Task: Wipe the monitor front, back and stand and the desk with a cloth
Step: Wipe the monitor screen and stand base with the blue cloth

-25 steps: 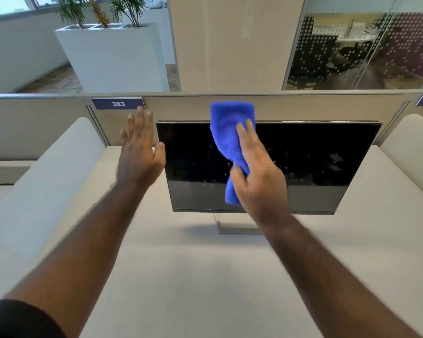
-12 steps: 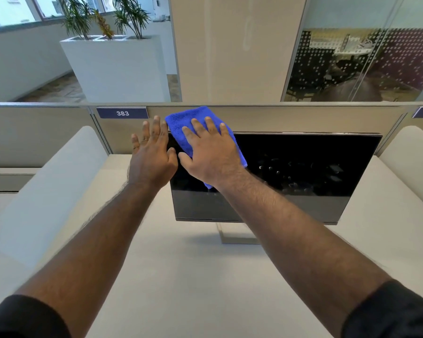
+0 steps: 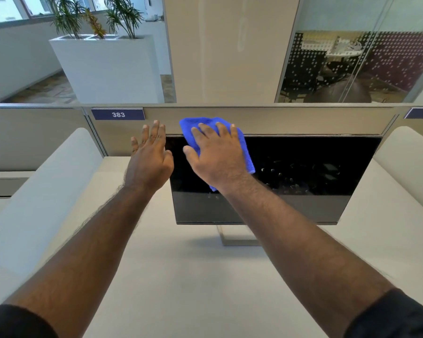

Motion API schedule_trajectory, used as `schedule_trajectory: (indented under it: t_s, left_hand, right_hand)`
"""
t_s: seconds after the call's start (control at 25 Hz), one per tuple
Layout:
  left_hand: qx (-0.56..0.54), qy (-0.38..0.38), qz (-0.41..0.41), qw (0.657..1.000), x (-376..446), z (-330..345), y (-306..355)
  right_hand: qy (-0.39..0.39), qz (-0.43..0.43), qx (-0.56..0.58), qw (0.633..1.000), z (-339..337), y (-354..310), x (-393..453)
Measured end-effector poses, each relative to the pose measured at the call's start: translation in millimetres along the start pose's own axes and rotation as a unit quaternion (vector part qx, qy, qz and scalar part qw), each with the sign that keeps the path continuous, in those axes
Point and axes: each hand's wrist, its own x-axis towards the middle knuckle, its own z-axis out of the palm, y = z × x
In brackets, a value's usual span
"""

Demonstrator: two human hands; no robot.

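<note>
Monitor [image 3: 303, 181] stands at the centre of the frame on your pale desk [image 3: 193, 276], its dark screen facing you and its stand [image 3: 239, 237] showing below the lower edge. Your right hand [image 3: 217, 157] lies flat with fingers spread on the blue cloth [image 3: 246, 152], pressing it against the screen's upper left part, with the cloth's top bunched over the monitor's upper edge. Your left hand [image 3: 149, 157] is held open, fingers straight and together, at the monitor's left edge; whether it touches the edge you cannot tell. Behind the monitor runs a beige partition [image 3: 291, 120] with a label reading 383 [image 3: 118, 114] at upper left. A white planter [image 3: 108, 67] stands beyond it.
</note>
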Motion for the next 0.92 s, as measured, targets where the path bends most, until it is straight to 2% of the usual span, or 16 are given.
schedule_trajectory:
  t_s: [0.16, 0.32, 0.68, 0.84, 0.92]
  left_hand:
    - [-0.035, -0.010, 0.012, 0.999, 1.4, -2.3, -3.2]
    - [-0.031, -0.010, 0.030, 0.999, 3.7, -0.8, -4.8]
    - [0.100, 0.021, 0.050, 0.993, 2.8, 5.7, 17.4]
    - [0.129, 0.029, 0.043, 0.990, 1.6, 9.5, 31.7]
    - [0.122, 0.026, 0.047, 0.991, 0.8, 13.2, 39.0]
  right_hand:
    - [0.016, -0.028, 0.005, 0.999, 11.8, -28.9, 2.6]
    - [0.059, -0.043, -0.013, 0.997, 15.2, -11.4, -0.1]
    - [0.128, 0.068, -0.033, 0.989, -6.6, 105.4, -33.7]
    - [0.149, 0.113, 0.000, 0.982, -6.2, 90.2, -31.5]
    - [0.147, 0.104, 0.023, 0.983, -1.6, 67.2, -27.0]
